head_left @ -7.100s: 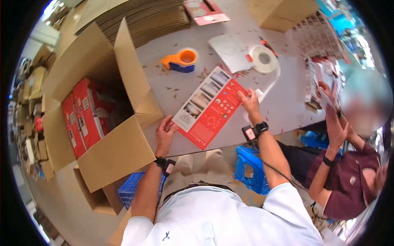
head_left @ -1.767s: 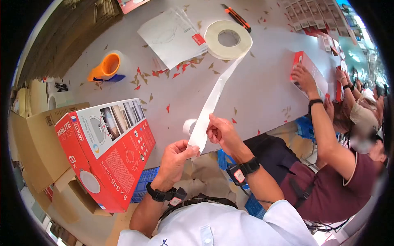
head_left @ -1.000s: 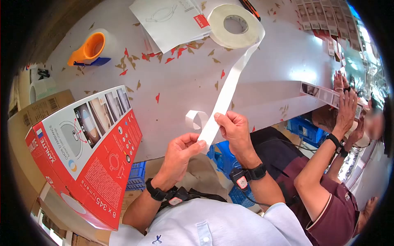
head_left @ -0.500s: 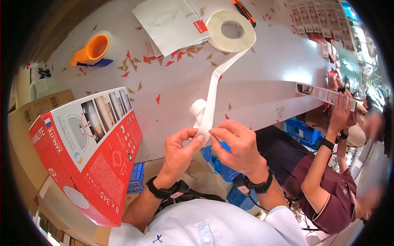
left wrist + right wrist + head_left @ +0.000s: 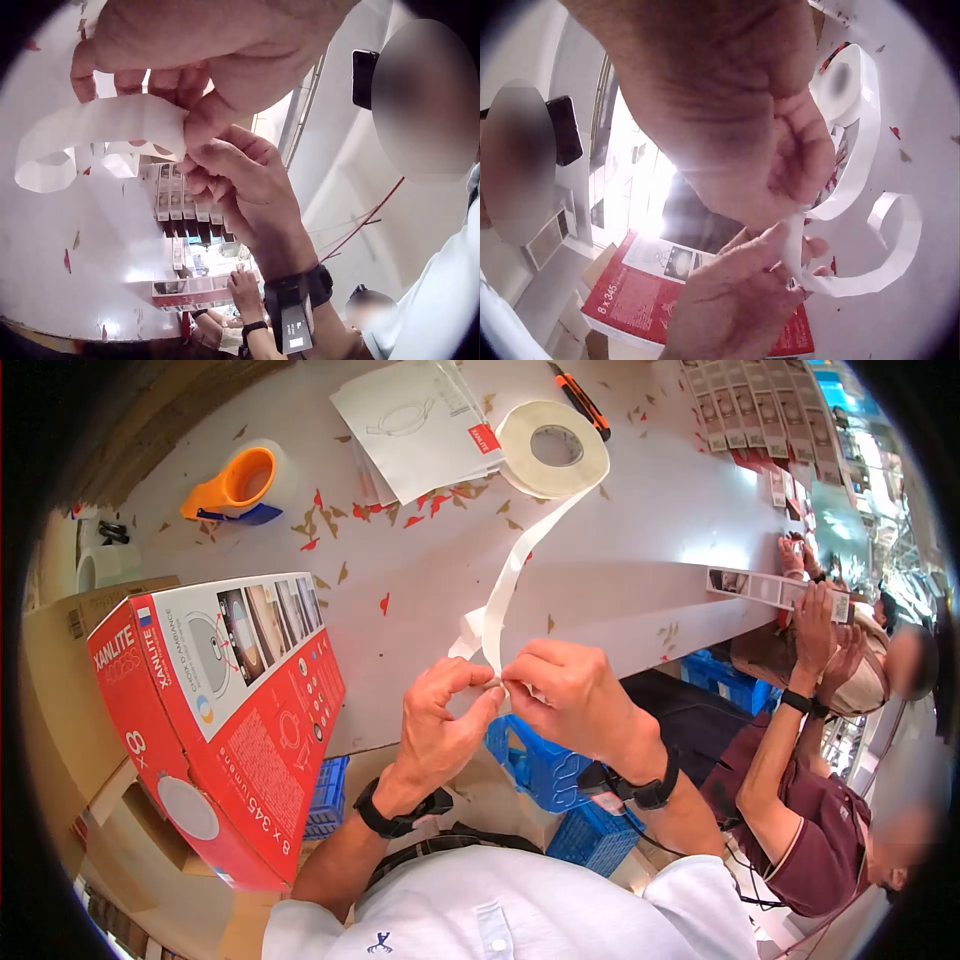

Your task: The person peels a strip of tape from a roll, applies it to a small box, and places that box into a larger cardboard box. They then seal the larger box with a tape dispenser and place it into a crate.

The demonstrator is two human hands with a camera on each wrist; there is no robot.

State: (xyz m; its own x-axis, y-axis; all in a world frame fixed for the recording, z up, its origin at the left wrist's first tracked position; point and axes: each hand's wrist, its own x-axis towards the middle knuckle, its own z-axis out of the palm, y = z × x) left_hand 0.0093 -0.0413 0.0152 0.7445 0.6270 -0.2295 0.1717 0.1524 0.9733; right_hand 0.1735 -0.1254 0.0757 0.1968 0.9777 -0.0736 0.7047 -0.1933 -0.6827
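Note:
From the roll of white tape-like strip point(image 5: 518, 458) on the table, a long white strip point(image 5: 517, 565) runs down to both hands and curls into a loose loop beside them. My left hand point(image 5: 437, 720) pinches the strip between thumb and forefinger. Fingertip to fingertip with it, my right hand point(image 5: 585, 705) pinches at the same spot, its fingers bent. The right wrist view shows the strip point(image 5: 866, 150) bending around at the fingertips; the left wrist view shows its curled length point(image 5: 97, 124). A red and white XANLITE box point(image 5: 245, 770) stands left of my left hand.
An orange tape dispenser point(image 5: 240, 480), printed leaflets point(image 5: 415, 435) and an orange cutter knife point(image 5: 580, 402) lie farther back. Red and brown paper scraps are scattered about. Behind the box is an open carton point(image 5: 60, 690). Another person point(image 5: 790, 800) works at the right.
Earlier both hands held a red printed carton by its edges; now they pinch the strip. An XANLITE box now stands at left. Lately the right hand slid down the strip to the left fingertips.

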